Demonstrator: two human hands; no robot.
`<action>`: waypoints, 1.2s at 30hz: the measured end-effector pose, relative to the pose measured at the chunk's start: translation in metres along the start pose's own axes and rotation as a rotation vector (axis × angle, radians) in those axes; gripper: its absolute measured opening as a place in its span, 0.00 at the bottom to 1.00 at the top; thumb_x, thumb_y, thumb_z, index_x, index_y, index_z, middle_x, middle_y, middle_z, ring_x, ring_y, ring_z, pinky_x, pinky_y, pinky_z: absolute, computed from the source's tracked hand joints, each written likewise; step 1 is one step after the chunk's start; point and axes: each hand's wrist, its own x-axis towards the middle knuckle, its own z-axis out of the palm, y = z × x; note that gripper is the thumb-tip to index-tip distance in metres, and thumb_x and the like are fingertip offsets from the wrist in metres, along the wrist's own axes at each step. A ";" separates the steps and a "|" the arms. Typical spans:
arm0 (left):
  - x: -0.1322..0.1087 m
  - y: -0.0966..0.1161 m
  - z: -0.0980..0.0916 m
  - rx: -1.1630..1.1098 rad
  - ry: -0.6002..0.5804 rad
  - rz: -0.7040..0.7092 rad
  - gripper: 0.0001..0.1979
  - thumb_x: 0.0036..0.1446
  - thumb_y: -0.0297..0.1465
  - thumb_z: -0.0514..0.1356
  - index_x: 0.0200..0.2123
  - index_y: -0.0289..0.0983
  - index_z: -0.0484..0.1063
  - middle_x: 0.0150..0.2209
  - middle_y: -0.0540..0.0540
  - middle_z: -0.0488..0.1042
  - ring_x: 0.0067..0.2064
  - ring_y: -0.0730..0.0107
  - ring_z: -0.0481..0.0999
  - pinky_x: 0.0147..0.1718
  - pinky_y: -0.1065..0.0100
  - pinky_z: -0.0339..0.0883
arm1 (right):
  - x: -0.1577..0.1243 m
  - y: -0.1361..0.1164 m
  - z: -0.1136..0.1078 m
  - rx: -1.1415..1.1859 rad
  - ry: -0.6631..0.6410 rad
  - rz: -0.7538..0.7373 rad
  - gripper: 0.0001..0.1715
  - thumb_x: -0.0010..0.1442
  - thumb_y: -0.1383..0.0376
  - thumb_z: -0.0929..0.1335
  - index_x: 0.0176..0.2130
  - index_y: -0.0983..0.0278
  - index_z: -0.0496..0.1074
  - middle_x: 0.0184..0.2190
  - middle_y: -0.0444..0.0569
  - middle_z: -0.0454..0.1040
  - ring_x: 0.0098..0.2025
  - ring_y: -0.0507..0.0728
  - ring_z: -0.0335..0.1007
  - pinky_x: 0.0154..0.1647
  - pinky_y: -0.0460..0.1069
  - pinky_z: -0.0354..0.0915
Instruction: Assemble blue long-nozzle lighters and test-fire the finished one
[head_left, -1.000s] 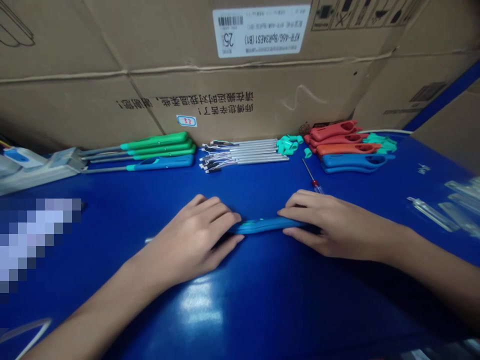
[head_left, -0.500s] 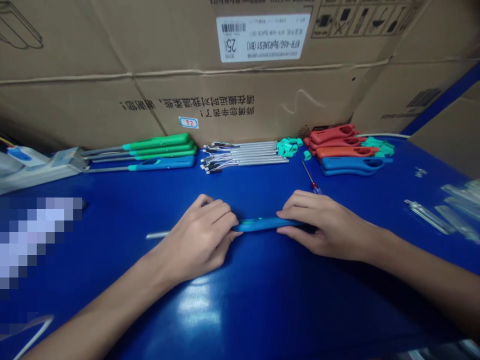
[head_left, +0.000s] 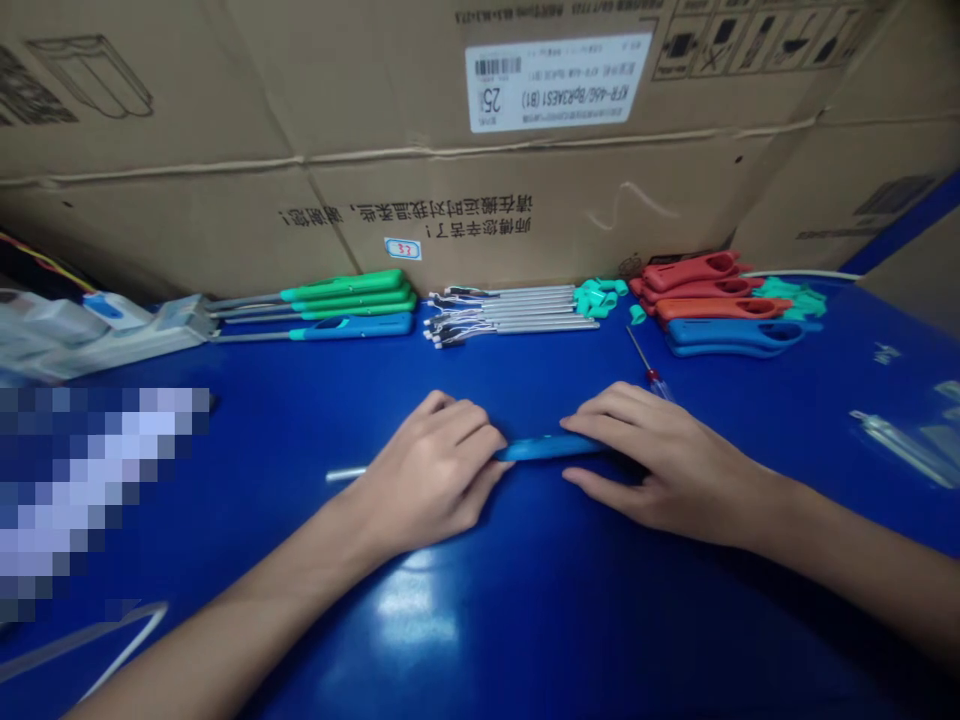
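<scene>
Kept the lighter (head_left: 547, 447) pressed to the table (head_left: 525, 610), clamped at either end under curled fingers of left hand (head_left: 427, 475) and right hand (head_left: 664, 462), rod (head_left: 346, 474) jutting beyond the left knuckles; narrowed the gap between hands slightly, so squeezing apparently went on.

Five lighters lie on the worktop (head_left: 525, 620): three green lighters (head_left: 349, 292) and one blue lighter (head_left: 352, 327) in a row at the back left, and the near blue lighter (head_left: 547, 447) alone at the middle. There is one bundle of metal tubes (head_left: 517, 308), roughly seven, though they are packed too closely to count surely. There are five handle shells: three red shells (head_left: 694, 272) and two blue shells (head_left: 731, 335). One screwdriver (head_left: 649, 365) lies nearby. The teal caps (head_left: 596, 295) sit in two heaps, too small to count.
</scene>
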 end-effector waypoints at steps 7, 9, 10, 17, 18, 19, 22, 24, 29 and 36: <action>0.003 0.017 0.005 -0.041 -0.006 0.022 0.11 0.66 0.30 0.52 0.37 0.32 0.73 0.32 0.43 0.74 0.35 0.65 0.71 0.37 0.61 0.61 | -0.007 -0.012 0.010 0.004 0.069 -0.138 0.08 0.66 0.68 0.65 0.45 0.66 0.72 0.37 0.51 0.75 0.39 0.58 0.70 0.41 0.54 0.67; 0.004 0.019 0.005 -0.071 0.013 0.041 0.12 0.67 0.34 0.54 0.41 0.31 0.72 0.35 0.43 0.75 0.37 0.64 0.72 0.37 0.61 0.62 | -0.008 -0.014 0.013 0.003 0.096 -0.139 0.07 0.66 0.67 0.66 0.44 0.66 0.71 0.35 0.50 0.75 0.38 0.58 0.70 0.40 0.54 0.66; 0.004 0.020 0.005 -0.078 0.022 0.049 0.14 0.67 0.36 0.54 0.42 0.31 0.72 0.35 0.42 0.76 0.37 0.65 0.72 0.37 0.61 0.62 | -0.008 -0.014 0.014 0.006 0.101 -0.136 0.07 0.65 0.68 0.66 0.44 0.65 0.72 0.35 0.50 0.75 0.38 0.58 0.70 0.40 0.53 0.66; 0.006 0.024 0.009 -0.005 0.038 0.057 0.17 0.69 0.33 0.51 0.30 0.33 0.71 0.28 0.46 0.72 0.32 0.68 0.68 0.34 0.64 0.59 | -0.008 -0.019 0.016 0.006 0.063 -0.121 0.06 0.66 0.69 0.64 0.39 0.65 0.71 0.32 0.50 0.72 0.35 0.57 0.66 0.36 0.53 0.61; 0.006 0.024 0.010 0.003 0.041 0.060 0.17 0.69 0.32 0.51 0.29 0.33 0.70 0.28 0.46 0.71 0.31 0.68 0.67 0.33 0.64 0.58 | -0.008 -0.019 0.016 0.007 0.056 -0.121 0.06 0.66 0.69 0.64 0.38 0.66 0.71 0.31 0.49 0.71 0.34 0.57 0.65 0.35 0.53 0.60; 0.006 0.024 0.011 0.008 0.044 0.064 0.17 0.69 0.32 0.51 0.28 0.33 0.69 0.27 0.47 0.71 0.31 0.68 0.67 0.33 0.64 0.57 | -0.007 -0.020 0.016 0.009 0.050 -0.119 0.07 0.66 0.69 0.64 0.38 0.66 0.71 0.31 0.49 0.71 0.34 0.57 0.64 0.35 0.53 0.60; 0.006 0.025 0.013 0.005 0.053 0.070 0.17 0.69 0.31 0.50 0.28 0.33 0.68 0.27 0.47 0.70 0.31 0.69 0.66 0.33 0.64 0.56 | -0.006 -0.021 0.014 0.018 0.039 -0.123 0.07 0.65 0.70 0.64 0.36 0.66 0.72 0.30 0.49 0.70 0.33 0.56 0.63 0.35 0.53 0.58; 0.007 0.027 0.013 0.001 0.054 0.066 0.16 0.68 0.29 0.50 0.28 0.33 0.68 0.26 0.47 0.70 0.31 0.69 0.66 0.34 0.63 0.56 | -0.005 -0.023 0.013 0.016 0.043 -0.127 0.08 0.65 0.71 0.64 0.35 0.67 0.72 0.29 0.49 0.70 0.32 0.56 0.63 0.34 0.53 0.58; 0.007 0.025 0.008 -0.075 0.014 0.056 0.13 0.68 0.30 0.51 0.33 0.32 0.72 0.28 0.45 0.72 0.34 0.66 0.68 0.36 0.60 0.59 | -0.001 -0.022 0.009 0.058 0.072 -0.101 0.07 0.61 0.72 0.65 0.34 0.69 0.73 0.28 0.51 0.71 0.32 0.57 0.64 0.34 0.53 0.60; 0.002 0.004 0.003 -0.111 0.064 0.011 0.09 0.65 0.32 0.58 0.43 0.33 0.73 0.42 0.42 0.77 0.45 0.61 0.72 0.44 0.59 0.63 | 0.002 -0.012 0.004 0.082 0.086 -0.062 0.04 0.60 0.72 0.67 0.34 0.68 0.72 0.29 0.50 0.73 0.33 0.56 0.66 0.34 0.52 0.63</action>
